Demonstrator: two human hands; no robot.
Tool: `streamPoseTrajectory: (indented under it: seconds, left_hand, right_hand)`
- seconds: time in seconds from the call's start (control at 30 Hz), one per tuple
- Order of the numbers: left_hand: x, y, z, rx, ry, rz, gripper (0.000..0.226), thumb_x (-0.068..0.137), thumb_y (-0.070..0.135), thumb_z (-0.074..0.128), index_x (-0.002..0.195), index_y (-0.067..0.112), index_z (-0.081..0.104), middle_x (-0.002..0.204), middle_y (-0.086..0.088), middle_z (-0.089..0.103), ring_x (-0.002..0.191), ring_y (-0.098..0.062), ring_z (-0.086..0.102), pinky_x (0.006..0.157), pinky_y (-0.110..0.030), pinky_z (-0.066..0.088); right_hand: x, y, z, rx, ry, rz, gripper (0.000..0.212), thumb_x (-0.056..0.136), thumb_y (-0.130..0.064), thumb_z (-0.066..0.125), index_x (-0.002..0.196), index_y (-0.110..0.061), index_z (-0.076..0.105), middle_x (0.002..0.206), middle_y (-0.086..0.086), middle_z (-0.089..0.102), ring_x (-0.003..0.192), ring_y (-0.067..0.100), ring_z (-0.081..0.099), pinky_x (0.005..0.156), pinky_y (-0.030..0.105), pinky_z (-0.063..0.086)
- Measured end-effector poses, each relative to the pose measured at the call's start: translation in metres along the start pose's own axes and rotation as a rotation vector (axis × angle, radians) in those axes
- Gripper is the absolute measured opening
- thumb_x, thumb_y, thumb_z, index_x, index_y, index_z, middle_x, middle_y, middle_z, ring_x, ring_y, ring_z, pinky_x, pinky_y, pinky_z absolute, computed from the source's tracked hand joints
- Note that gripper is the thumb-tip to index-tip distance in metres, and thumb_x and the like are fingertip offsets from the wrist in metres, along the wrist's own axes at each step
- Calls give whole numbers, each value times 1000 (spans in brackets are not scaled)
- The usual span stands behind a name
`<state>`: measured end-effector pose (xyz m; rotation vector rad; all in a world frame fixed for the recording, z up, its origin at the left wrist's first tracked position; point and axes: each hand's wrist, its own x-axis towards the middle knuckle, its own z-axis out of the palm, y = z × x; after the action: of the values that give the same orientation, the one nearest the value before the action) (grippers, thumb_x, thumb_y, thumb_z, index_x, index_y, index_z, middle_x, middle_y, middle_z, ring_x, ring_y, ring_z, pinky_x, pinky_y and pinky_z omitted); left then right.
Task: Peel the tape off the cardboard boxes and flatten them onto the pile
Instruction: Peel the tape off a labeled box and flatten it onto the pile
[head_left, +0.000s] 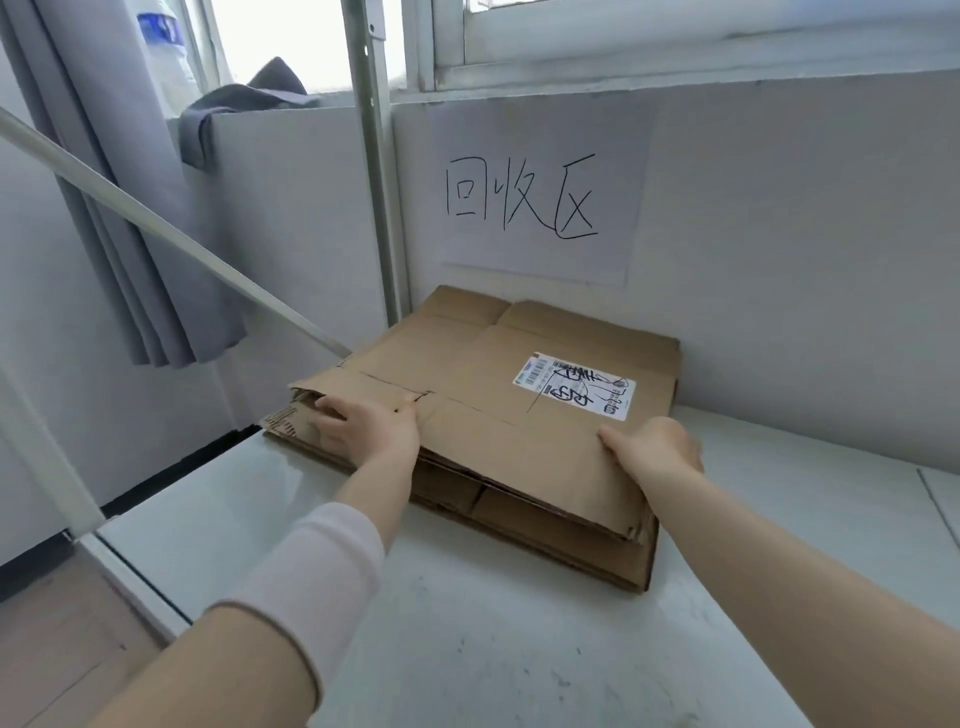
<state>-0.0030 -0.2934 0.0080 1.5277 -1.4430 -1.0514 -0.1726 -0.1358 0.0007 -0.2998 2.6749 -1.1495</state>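
Observation:
A flattened brown cardboard box (488, 374) with a white shipping label (575, 386) lies on top of a pile of flattened cardboard (566, 545) on a white table, against the back wall. My left hand (366, 423) grips the top box's near left edge, thumb on top and fingers curled under the flap. At the box's near right edge my right hand (649, 449) holds the cardboard, its fingers wrapped over the edge. I can see no tape on the box.
The white table (467, 649) ends at the left, with floor (57, 639) below. A white metal post (376, 156) and a slanted white bar (171, 228) stand left of the pile. A paper sign (540, 192) hangs on the wall behind. A grey curtain (130, 208) hangs at left.

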Motion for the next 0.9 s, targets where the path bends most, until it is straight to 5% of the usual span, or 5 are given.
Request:
streamPoseTrajectory:
  seconds: [0.13,0.3,0.47,0.6,0.9]
  left_hand:
    - [-15,6,-19,307,-21,167,90,88,36,60,147,-2,4,155,-23,-11,144,-36,-4,119,-40,7]
    - [-69,36,-42,776,-205,696,45,95,32,47,135,11,44,138,-13,46,130,-29,37,108,-36,26]
    - [-172,64,-39,1127,-415,1068,38,96,22,42,134,18,46,131,-7,55,122,-26,46,103,-32,30]
    - [-271,63,-11,1150,-497,1307,34,93,24,47,126,13,51,128,-10,54,121,-29,45,103,-35,31]
    - [-548,49,42,859,-739,1812,37,94,27,46,128,12,48,130,-9,54,121,-28,46,105,-35,29]
  right_hand:
    - [-5,-7,-7,-39,-26,53,55,75,-31,65,118,0,51,126,21,44,115,34,42,75,31,35]
    - [-35,-3,-45,19,-25,-123,56,82,-39,57,120,1,49,124,17,53,111,35,51,83,35,43]
    - [-101,56,-133,-379,9,-402,47,93,-37,47,127,-5,45,130,12,51,119,30,47,94,39,41]
    - [-150,142,-217,-727,166,-528,46,94,-38,42,131,-10,41,130,10,48,119,28,45,94,39,39]
    - [-241,333,-403,-872,427,-284,44,91,-32,50,129,-9,47,129,11,51,117,31,48,93,38,38]
